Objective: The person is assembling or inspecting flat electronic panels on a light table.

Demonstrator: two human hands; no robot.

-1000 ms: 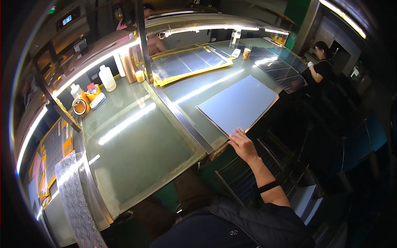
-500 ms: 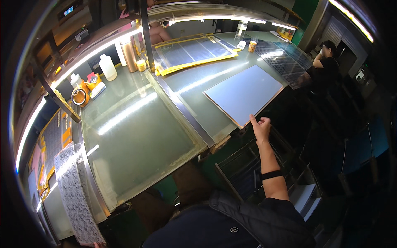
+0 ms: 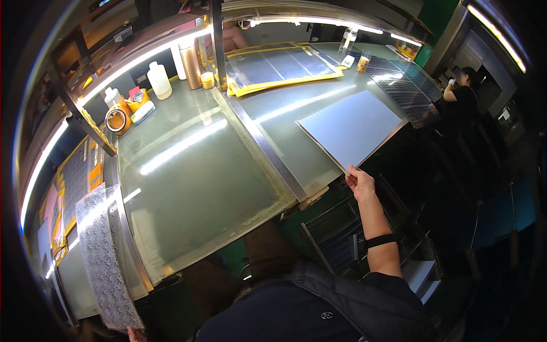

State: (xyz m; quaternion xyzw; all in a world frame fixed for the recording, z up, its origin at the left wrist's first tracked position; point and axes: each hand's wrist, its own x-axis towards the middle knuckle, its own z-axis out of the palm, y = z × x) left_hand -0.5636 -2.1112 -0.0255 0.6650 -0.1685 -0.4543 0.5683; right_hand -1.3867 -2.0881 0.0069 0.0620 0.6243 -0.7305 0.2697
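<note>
Your right hand (image 3: 361, 186) is at the lower corner of the pale blue rectangular panel (image 3: 350, 130), which lies right of centre in the frame on the bench (image 3: 312, 174), along its near edge. From that grip the panel stretches up and away, and its long axis seems to run from lower left to upper right, so you have it by one corner rather than across its middle. This grip looks narrow, thumb against the corner and fingers curled below, holding the panel. Your left hand (image 3: 135, 335) is far off at the lower left, its fingers at the bottom end of the grey patterned film (image 3: 105, 259); too little shows to tell whether that grip is closed. Compared with half a second ago, your right fingers have curled in to the corner, where only the thumb reached the panel's edge, slightly right of it; the bench and panel sit further right in view.
</note>
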